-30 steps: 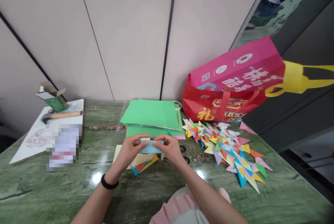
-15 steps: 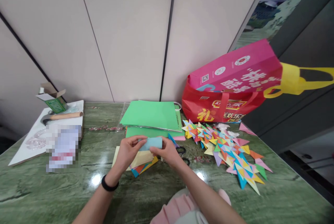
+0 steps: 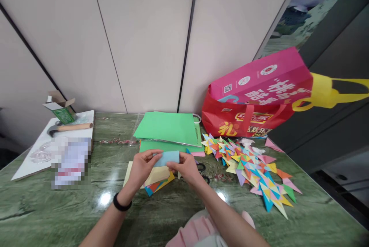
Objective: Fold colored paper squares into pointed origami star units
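A small light-blue piece of paper [image 3: 169, 158], rectangular and apparently folded, is stretched between my two hands above the table. My left hand [image 3: 146, 164] pinches its left end; a black band circles that wrist. At the right end, the thumb and fingers of my right hand [image 3: 187, 165] grip it. Beneath my hands lie cream paper [image 3: 154, 176] and several coloured sheets [image 3: 161, 186], partly covered. Black-handled scissors [image 3: 204, 174] rest beside my right hand, their blades hidden. Just behind are green sheets of paper [image 3: 170, 128] in a clear sleeve.
Many folded paper pieces [image 3: 259, 174] spread over the right of the green marbled table [image 3: 86, 216]. Behind them stands a red bag [image 3: 227, 118] with a pink bag [image 3: 259, 78] on top. At left, a white board [image 3: 25, 168] carries a hammer [image 3: 72, 127] and a small green box [image 3: 63, 114].
The view has shifted very slightly. Both hands keep their grip on the light-blue paper in nearly the same position.
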### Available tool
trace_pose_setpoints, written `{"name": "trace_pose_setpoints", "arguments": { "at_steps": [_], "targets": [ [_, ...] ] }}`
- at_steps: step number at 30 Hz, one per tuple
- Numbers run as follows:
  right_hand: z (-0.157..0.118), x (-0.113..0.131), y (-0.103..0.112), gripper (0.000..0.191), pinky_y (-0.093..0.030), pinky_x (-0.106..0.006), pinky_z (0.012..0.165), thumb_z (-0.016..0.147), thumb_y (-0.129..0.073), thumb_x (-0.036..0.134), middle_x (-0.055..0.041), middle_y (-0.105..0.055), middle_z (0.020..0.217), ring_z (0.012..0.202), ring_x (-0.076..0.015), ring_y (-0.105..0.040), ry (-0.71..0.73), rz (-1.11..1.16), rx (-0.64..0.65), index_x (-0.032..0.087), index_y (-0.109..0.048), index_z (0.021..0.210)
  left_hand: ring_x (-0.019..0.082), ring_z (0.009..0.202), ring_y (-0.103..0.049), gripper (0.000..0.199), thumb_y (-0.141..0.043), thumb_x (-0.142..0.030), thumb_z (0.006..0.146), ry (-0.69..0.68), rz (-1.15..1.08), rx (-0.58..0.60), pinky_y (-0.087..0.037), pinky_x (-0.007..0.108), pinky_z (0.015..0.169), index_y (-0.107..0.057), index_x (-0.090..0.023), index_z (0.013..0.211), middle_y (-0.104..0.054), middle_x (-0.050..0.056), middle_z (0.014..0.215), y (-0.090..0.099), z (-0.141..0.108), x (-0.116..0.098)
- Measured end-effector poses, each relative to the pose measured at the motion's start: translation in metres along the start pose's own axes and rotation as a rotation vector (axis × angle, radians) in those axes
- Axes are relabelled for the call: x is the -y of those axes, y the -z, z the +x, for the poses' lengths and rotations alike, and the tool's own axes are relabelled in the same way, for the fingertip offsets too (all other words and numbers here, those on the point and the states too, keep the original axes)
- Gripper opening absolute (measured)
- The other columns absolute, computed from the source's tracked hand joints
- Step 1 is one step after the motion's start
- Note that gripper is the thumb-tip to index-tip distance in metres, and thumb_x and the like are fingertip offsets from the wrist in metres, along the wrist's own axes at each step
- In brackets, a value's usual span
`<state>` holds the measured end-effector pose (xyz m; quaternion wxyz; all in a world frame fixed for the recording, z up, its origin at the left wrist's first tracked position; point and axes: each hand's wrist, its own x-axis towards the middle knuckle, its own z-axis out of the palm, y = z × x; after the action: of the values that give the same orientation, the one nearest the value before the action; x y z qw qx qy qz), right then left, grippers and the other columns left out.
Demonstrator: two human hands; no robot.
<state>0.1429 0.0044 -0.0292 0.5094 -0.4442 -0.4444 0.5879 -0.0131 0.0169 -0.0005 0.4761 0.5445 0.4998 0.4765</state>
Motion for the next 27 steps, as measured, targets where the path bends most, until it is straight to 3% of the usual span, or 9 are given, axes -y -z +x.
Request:
{"name": "trace_pose_setpoints", "arguments": {
  "at_steps": [10,16,22,27],
  "targets": [
    [-0.001,-0.004,0.001,0.032,-0.041,-0.021,0.044,0.052,-0.072,0.019,0.0047,-0.060,0.052,0.044,-0.0113,-0.052,0.043,-0.153,-0.033,0.015,-0.057,0.079,0.017,0.058,-0.063,0.013,-0.069,-0.026,0.061,-0.011,0.030,0.038,-0.047,0.022,0.052,-0.073,-0.017,0.069,-0.073,0.004,0.069,-0.007,-0.004,-0.003],
    [0.001,-0.006,0.001,0.024,-0.048,-0.026,0.052,0.053,-0.069,0.019,0.0005,-0.066,0.056,0.049,-0.0151,-0.061,0.000,-0.031,0.006,0.016,-0.055,0.072,0.018,0.057,-0.063,0.010,-0.068,-0.025,0.059,-0.062,0.063,0.016,-0.047,0.022,0.053,-0.073,-0.018,0.066,-0.073,0.003,0.066,-0.003,-0.002,-0.005],
    [0.002,-0.005,0.003,0.024,-0.050,-0.027,0.056,0.051,-0.073,0.025,-0.0002,-0.066,0.057,0.051,-0.0155,-0.062,-0.013,0.042,-0.069,0.016,-0.059,0.069,0.015,0.050,-0.059,0.014,-0.069,-0.027,0.058,-0.078,0.099,-0.042,-0.044,0.021,0.046,-0.074,-0.018,0.067,-0.072,0.002,0.060,0.003,0.001,-0.008],
    [0.005,-0.001,0.009,0.025,-0.050,-0.027,0.055,0.050,-0.075,0.028,-0.0009,-0.066,0.055,0.052,-0.0156,-0.062,0.032,0.088,-0.138,0.016,-0.060,0.066,0.016,0.055,-0.061,0.013,-0.069,-0.027,0.058,-0.151,0.125,-0.100,-0.047,0.022,0.050,-0.074,-0.018,0.066,-0.073,0.003,0.065,0.018,0.005,-0.015]
  ]
}}
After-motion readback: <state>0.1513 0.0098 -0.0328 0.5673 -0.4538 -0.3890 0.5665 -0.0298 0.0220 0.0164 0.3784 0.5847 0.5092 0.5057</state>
